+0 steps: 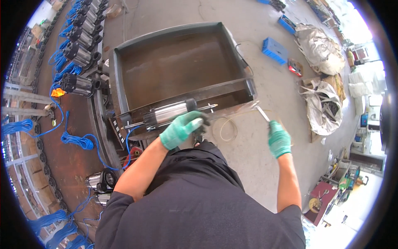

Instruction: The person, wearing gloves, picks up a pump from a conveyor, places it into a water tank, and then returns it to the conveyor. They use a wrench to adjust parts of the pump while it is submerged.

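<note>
In my right hand, gloved in green, a slim silver wrench points up and to the left, its head near the corner of the metal tub. My left hand, also gloved, is closed at the near side of a steel-bodied pump with black ends. Its thumb and curled fingers are beside the pump's right end; whatever they grip is hidden. The pump lies sideways along the tub's near edge. Thin metal rods stick out past its ends, and a blue cable runs from its left end.
A large shallow metal tub stands ahead. Several similar pumps with blue cables line the left side, and a coiled blue cable lies nearer. Blue crates and white sacks are on the right. A wire loop lies on the floor.
</note>
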Available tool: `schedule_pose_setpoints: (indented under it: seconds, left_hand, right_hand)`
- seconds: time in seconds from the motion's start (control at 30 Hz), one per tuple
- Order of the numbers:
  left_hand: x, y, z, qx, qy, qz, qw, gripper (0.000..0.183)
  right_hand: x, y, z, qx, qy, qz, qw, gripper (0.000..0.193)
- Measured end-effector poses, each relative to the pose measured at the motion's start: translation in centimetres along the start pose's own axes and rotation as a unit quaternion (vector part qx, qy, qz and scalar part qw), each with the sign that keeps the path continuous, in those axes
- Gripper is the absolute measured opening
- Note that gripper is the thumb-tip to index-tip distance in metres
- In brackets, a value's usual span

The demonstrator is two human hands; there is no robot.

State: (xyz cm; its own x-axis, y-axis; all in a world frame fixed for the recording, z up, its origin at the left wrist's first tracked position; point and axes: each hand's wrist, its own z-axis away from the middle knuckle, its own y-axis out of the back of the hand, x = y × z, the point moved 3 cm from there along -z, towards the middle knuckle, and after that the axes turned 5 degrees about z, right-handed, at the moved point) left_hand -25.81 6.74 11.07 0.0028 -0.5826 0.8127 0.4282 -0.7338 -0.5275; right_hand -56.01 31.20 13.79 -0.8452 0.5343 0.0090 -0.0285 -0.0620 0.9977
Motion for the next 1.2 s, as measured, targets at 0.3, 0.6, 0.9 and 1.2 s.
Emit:
schedule_pose_setpoints:
  seconds: [0.3, 0.6, 0.9, 1.2]
  left_hand:
    - [-4.7, 8.1, 7.8, 0.305, -0.018, -0.035, 0.951, 0.027]
    - [-8.7, 17.1, 20.2, 0.614, -0.041, -0.347, 0.708, 0.025]
    - [-13.4, 20.7, 24.1, 0.581, 0.177, -0.387, 0.694, 0.043]
    - [-0.4, 18.3, 26.6, 0.437, 0.176, -0.420, 0.776, 0.025]
  right_hand:
    - [6.3, -10.0, -7.1, -0.133, -0.074, -0.149, 0.977, 0.020]
    - [5.4, -19.4, -14.3, 0.058, -0.090, -0.306, 0.946, 0.024]
    - [-11.1, -7.7, -13.0, 0.043, 0.065, -0.263, 0.962, 0.033]
    - [-28.5, -1.4, -14.6, -0.204, 0.332, -0.073, 0.918, 0.021]
